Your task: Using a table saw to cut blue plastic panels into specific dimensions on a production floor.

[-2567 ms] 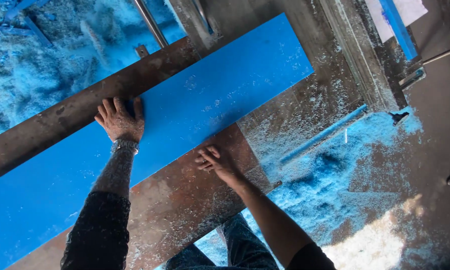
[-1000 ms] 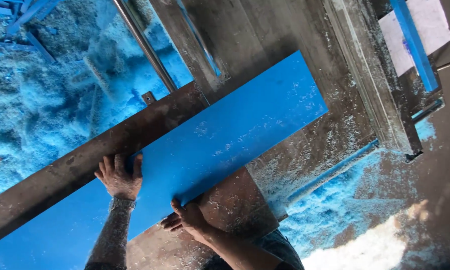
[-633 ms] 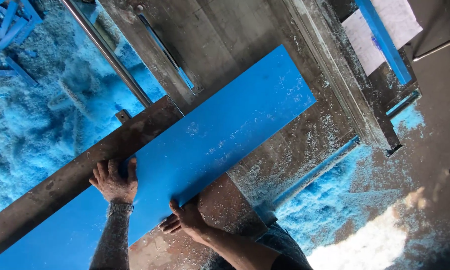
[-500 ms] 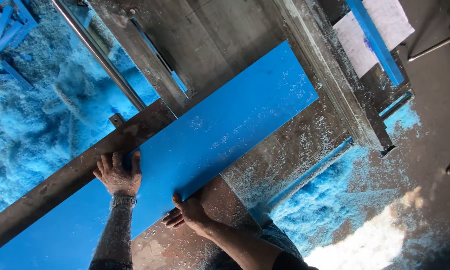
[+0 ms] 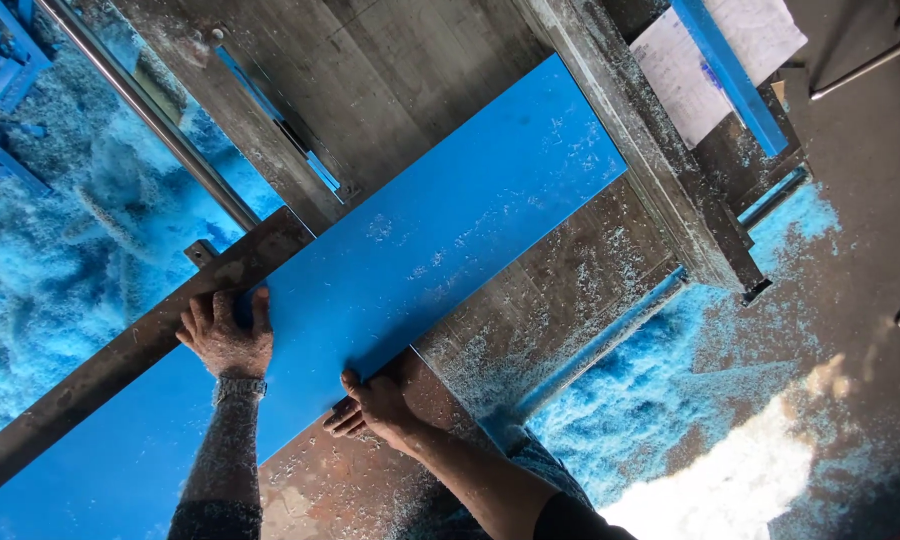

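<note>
Blue board point(image 5: 420, 270) – under left hand point(image 5: 225, 335) | right hand point(image 5: 375, 405) at near edge
</note>
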